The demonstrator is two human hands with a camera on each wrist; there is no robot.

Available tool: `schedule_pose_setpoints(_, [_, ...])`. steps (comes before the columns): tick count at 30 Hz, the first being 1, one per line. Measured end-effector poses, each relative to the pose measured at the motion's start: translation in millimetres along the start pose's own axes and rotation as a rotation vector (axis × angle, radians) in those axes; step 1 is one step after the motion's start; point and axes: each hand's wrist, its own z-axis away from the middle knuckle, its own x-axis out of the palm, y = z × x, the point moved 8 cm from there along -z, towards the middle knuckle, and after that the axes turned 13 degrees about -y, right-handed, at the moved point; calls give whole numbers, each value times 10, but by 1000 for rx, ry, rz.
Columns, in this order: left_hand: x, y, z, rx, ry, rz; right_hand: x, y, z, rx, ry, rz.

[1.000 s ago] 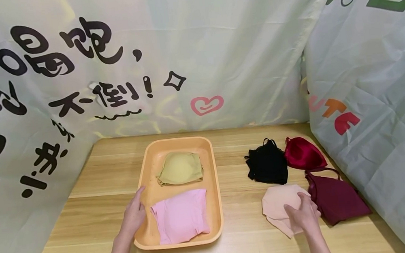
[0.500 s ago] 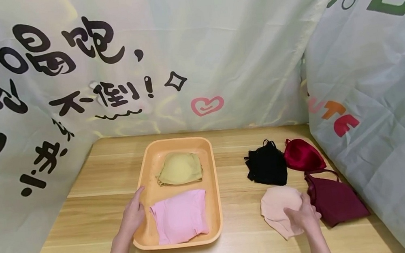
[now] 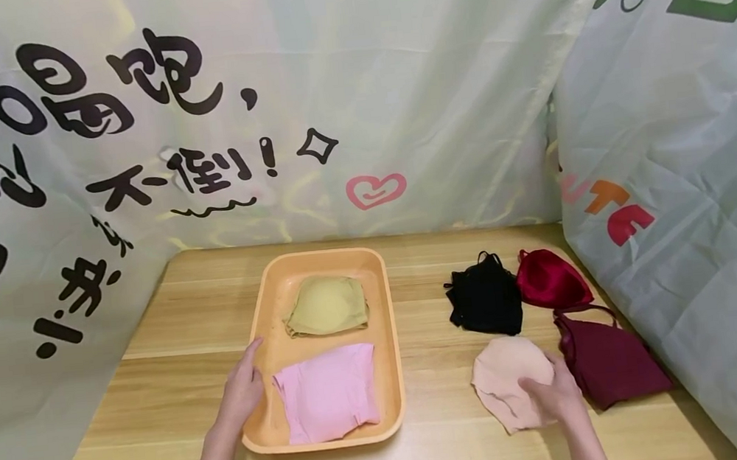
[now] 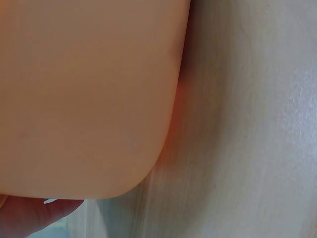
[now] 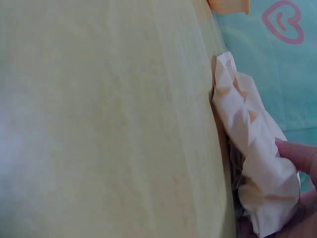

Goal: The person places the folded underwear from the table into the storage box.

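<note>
My right hand grips the right side of a folded pale pink bra, thumb on top and fingers mostly hidden beneath. In the right wrist view, the bra is bunched on the wood with the hand at its near end. On the left, my left hand holds the left rim of an orange tray; some fingers are hidden. A folded khaki bra lies at the tray's far end and a folded pink garment at its near end.
Behind the pale pink bra lies a folded black strappy garment. A shiny red bra sits beside it, near the right curtain. A folded burgundy garment with a strap is right of my right hand. Wooden table separates tray and garments.
My right hand has gathered the pale pink bra, whose lower corner has shifted left and rounded up. The left hand and tray stay in place.
</note>
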Motion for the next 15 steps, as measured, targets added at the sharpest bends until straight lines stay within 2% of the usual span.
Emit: schedule_pose_setpoints(15, [-7,6,3,3,6,-3,110,39,99,-28,-74,-366])
